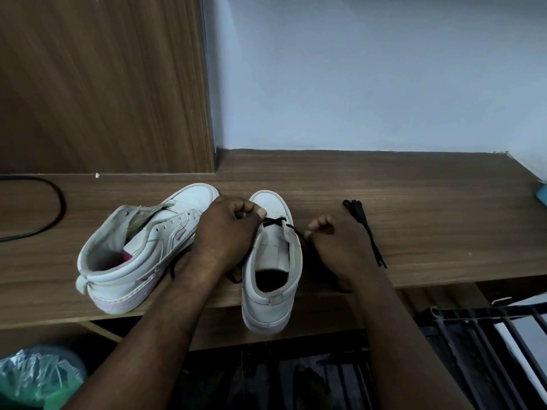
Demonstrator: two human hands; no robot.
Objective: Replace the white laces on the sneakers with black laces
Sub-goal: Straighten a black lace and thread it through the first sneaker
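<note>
Two white high-top sneakers stand on the wooden desk (414, 202). The left sneaker (139, 255) lies tilted on its side with no lace in its eyelets. The right sneaker (270, 270) stands upright, toe away from me, its heel over the desk's front edge. A black lace (276, 221) crosses its lowest eyelets. My left hand (228, 229) pinches the lace at the toe end. My right hand (334, 247) pulls the lace's other end out to the right. A second black lace (367, 232) lies bundled on the desk right of my right hand.
A black cable (56, 208) loops at the desk's left. A wooden panel (103, 84) rises behind the left sneaker. A teal object (542, 196) sits at the far right edge. A metal rack (488, 335) and a plastic bag (38, 377) are below the desk.
</note>
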